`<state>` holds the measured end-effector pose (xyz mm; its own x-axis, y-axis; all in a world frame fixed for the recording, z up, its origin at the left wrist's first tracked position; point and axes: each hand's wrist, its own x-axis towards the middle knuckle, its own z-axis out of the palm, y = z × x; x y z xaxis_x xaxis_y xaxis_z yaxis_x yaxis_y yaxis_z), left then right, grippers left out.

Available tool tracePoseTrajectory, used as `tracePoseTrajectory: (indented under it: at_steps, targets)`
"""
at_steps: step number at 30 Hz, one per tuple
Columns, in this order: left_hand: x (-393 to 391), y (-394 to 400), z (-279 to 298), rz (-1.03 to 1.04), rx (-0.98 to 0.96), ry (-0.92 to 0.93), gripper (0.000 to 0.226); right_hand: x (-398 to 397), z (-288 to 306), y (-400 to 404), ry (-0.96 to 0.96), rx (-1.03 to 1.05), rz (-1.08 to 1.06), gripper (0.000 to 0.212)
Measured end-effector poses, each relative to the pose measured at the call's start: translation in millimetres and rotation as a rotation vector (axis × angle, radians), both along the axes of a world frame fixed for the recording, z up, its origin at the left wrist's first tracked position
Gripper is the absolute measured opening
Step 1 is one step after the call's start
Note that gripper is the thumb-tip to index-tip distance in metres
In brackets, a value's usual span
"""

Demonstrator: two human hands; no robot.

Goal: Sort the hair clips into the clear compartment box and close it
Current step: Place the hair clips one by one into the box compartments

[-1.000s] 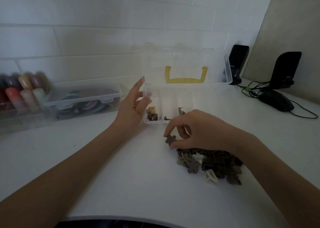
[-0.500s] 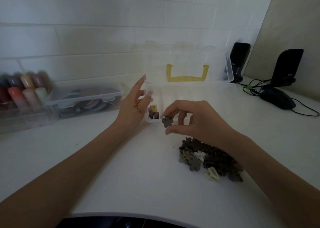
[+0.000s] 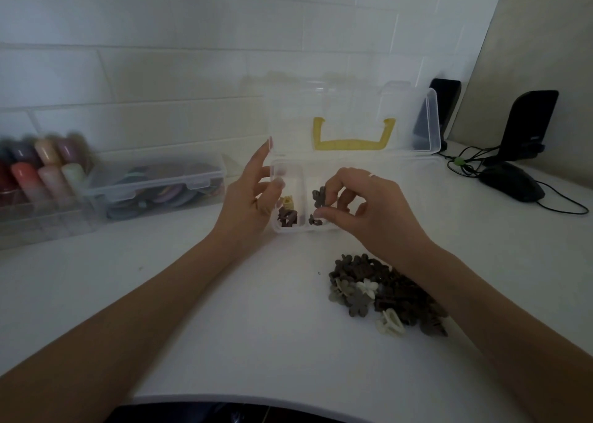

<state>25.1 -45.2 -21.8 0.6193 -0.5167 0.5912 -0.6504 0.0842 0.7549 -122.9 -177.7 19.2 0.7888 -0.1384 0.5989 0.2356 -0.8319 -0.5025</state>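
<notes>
Head view, looking down at a white worktop [image 3: 244,326]. The right hand [image 3: 369,211] is pinching a small dark grey flower-shaped hair clip [image 3: 318,196] between thumb and forefinger, the other fingers curled loosely behind it; the clip is now standing on edge above the second compartment from the left of the clear plastic compartment box [image 3: 288,230]. Half a second ago the same clip was being held lower, in front of the box's near wall, and a second ago it was just being lifted off the worktop beside the heap. The left hand [image 3: 253,195] is holding its place at the box's left end, fingers relaxed and spread, forefinger pointing upward, gripping nothing; whether it is touching the box wall cannot be told. The leftmost compartment is holding a small yellow hair clip [image 3: 287,202] and dark brown hair clips [image 3: 286,218]; one more dark clip [image 3: 314,220] is lying in the next compartment. The box's clear hinged lid with a yellow handle [image 3: 353,140] is standing open against the white tiled wall [image 3: 192,53]. A heap of brown, grey and cream flower-shaped hair clips [image 3: 385,291] is lying on the worktop near the right forearm, unchanged. At left are a closed clear box of coloured discs [image 3: 160,185] and blurred coloured bottles [image 3: 41,172]; at right, a black computer mouse [image 3: 510,182] and black speakers [image 3: 529,124].
</notes>
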Motion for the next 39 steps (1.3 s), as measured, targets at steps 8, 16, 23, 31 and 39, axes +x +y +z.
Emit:
tracePoseTrajectory:
  at_steps: [8, 16, 23, 31, 39]
  targets:
    - [-1.4, 0.8, 0.7, 0.018, 0.029, -0.031, 0.065, 1.4, -3.3, 4.0, 0.018, 0.009, 0.063, 0.011]
    - [-1.8, 1.5, 0.9, 0.003, 0.032, -0.016, 0.060, 2.2, -3.3, 5.8, -0.032, -0.011, 0.046, 0.016]
    - [-0.8, 3.8, 2.9, 0.002, 0.039, 0.017, 0.059, 0.3, -1.9, -1.7, -0.133, 0.032, -0.050, 0.018]
    - [4.1, 6.6, 11.1, -0.045, 0.017, 0.202, 0.055, 0.2, -2.7, -13.9, -0.182, 0.020, -0.141, 0.018]
    - [8.6, 12.6, 20.4, -0.064, -0.119, 0.452, 0.051, 0.9, -6.4, -26.8, -0.165, 0.069, -0.175, 0.025]
